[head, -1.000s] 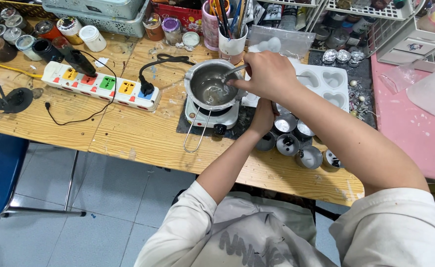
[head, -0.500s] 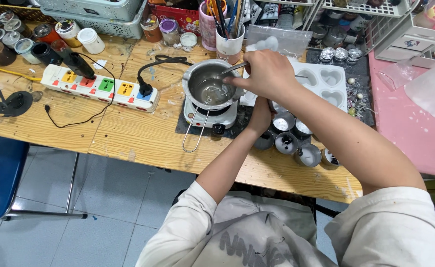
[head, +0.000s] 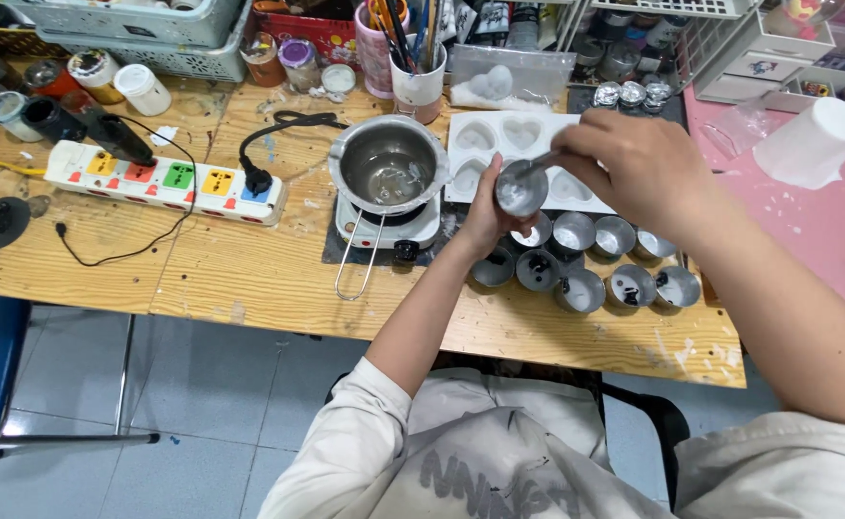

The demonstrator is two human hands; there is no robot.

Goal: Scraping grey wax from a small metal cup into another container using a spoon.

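Both hands have left the metal pot on its small hotplate: the left hand now grips a small metal cup lifted above the bench's middle, and the right hand pinches a spoon over it. That suggests filling has begun. The cup is round and silvery with a whitish inside, held just over the white heart mould and the cluster of empty cups near the front edge.
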